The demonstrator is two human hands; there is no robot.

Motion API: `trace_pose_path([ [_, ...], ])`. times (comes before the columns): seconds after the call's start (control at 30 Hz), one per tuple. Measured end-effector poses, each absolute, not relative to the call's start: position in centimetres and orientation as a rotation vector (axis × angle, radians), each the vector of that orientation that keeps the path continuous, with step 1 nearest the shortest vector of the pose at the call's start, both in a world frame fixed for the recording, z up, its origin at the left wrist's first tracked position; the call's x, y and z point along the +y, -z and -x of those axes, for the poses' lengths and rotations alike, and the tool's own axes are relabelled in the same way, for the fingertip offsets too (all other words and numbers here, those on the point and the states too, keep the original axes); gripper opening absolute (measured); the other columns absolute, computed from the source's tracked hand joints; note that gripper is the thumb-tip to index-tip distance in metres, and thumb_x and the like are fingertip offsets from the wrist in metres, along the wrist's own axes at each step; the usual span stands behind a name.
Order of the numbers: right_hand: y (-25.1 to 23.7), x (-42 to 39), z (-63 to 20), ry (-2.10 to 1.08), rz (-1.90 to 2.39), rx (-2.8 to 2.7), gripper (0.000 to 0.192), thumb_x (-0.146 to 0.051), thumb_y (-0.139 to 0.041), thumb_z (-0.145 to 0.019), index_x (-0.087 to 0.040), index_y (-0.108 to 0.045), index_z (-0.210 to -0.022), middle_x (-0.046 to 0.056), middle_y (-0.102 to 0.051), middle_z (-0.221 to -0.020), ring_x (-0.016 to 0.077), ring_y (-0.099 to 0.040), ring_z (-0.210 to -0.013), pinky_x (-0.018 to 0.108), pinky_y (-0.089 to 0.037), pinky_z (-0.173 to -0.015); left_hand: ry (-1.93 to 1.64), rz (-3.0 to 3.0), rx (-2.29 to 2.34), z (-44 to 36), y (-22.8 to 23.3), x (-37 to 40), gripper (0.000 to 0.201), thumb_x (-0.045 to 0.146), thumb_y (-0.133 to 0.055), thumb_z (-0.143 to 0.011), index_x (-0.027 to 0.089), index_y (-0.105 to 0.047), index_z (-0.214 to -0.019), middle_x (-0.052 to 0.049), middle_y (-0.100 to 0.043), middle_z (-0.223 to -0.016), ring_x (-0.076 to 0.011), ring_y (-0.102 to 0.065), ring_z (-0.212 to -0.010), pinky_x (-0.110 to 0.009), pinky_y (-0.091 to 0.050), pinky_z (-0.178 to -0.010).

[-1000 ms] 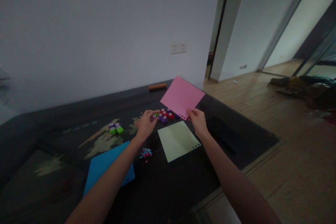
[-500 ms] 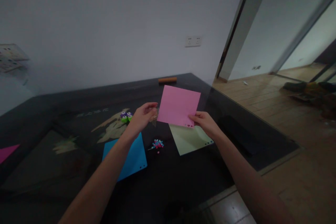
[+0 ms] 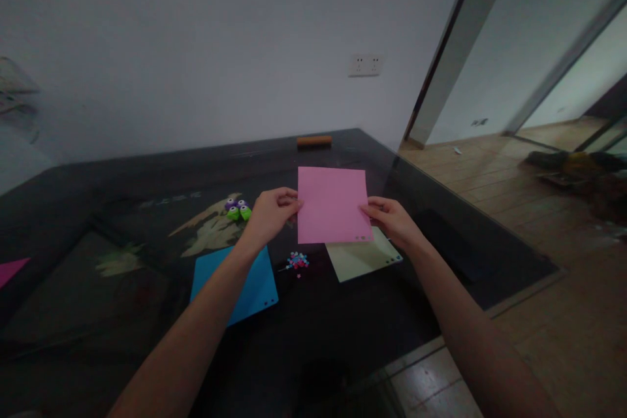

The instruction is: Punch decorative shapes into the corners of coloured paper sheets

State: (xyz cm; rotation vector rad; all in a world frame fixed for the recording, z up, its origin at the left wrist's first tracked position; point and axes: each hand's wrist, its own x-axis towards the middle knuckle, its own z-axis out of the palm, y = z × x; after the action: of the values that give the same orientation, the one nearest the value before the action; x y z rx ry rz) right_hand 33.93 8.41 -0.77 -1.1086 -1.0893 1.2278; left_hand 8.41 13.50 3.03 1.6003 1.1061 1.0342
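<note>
A square sheet of pink paper [image 3: 332,204] is held up above the dark table, with small punched holes near its lower right corner. My left hand [image 3: 275,214] pinches its left edge, and my right hand [image 3: 390,217] grips the right edge. Under the pink sheet, partly covered, lies a pale yellow-green sheet [image 3: 360,260] with punched holes at its corner. A blue sheet [image 3: 255,287], also punched, rests below my left forearm, which hides part of it. Between these two sheets is a small pile of pink, blue and white paper cutouts [image 3: 297,260].
Purple and green craft punches [image 3: 238,209] with eye-like tops stand left of my left hand. A brown cylinder [image 3: 314,142] lies at the table's back edge near the wall. A magenta sheet [image 3: 12,270] shows at far left. The black tabletop [image 3: 333,326] is glossy.
My left hand has come onto the pink paper's left edge. The sheet has turned from tilted to nearly straight, and my right hand has shifted slightly up along its edge.
</note>
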Motion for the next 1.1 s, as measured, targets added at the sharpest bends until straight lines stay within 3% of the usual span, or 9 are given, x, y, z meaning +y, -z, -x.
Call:
trace_pose_path([
  [0.4,0.9,8.7,-35.1,-1.038,1.115,-0.958,0.025,-0.029,-0.077,-0.058,-0.017,-0.07,-0.079,0.001,-0.069,-0.072,0.0109,-0.058,-0.059,0.022,-0.044,-0.055,-0.919,-1.601,1.116,-10.2,-2.8,12.0,0.005,0.012,-0.059,-0.072,0.014,-0.06,-0.076,0.001,-0.062,-0.062,-0.0113,-0.058,-0.047,-0.025,-0.05,-0.047],
  [0.57,1.0,8.9,-35.9,-0.962,1.168,-0.941,0.03,-0.025,-0.077,-0.055,-0.016,-0.069,-0.082,0.0,-0.068,-0.07,0.0115,-0.058,-0.059,0.023,-0.042,-0.056,-1.068,-1.618,1.08,-11.5,-1.8,11.1,0.029,0.014,-0.062,-0.071,0.018,-0.046,-0.096,0.006,-0.06,-0.059,-0.0115,-0.058,-0.045,-0.023,-0.048,-0.043],
  [0.67,1.0,9.0,-36.5,-0.869,1.238,-0.999,0.032,-0.025,-0.076,-0.055,-0.016,-0.068,-0.085,-0.001,-0.065,-0.065,0.0112,-0.055,-0.056,0.024,-0.04,-0.055,-1.044,-1.621,1.053,-12.1,-0.9,10.6,0.027,0.015,-0.06,-0.073,0.021,-0.042,-0.092,0.008,-0.057,-0.055,-0.0118,-0.057,-0.043,-0.021,-0.045,-0.041],
  [0.83,1.3,9.0,-37.4,-0.777,1.474,-1.183,0.035,-0.026,-0.071,-0.062,-0.012,-0.066,-0.094,0.0,-0.063,-0.062,0.0107,-0.051,-0.052,0.023,-0.036,-0.05,-0.881,-1.916,1.092,-12.8,1.3,10.1,0.005,0.017,-0.053,-0.078,0.019,-0.054,-0.083,0.003,-0.06,-0.062,-0.0117,-0.06,-0.051,-0.022,-0.045,-0.05],
  [1.1,2.2,9.4,-38.3,-0.848,1.687,-1.378,0.035,-0.015,-0.065,-0.069,-0.008,-0.064,-0.103,0.001,-0.061,-0.061,0.0113,-0.053,-0.053,0.022,-0.037,-0.05,-0.626,-2.177,1.267,-13.1,2.9,9.8,0.015,0.022,-0.053,-0.079,0.022,-0.066,-0.085,-0.001,-0.068,-0.074,-0.0165,-0.063,-0.069,-0.025,-0.044,-0.059],
])
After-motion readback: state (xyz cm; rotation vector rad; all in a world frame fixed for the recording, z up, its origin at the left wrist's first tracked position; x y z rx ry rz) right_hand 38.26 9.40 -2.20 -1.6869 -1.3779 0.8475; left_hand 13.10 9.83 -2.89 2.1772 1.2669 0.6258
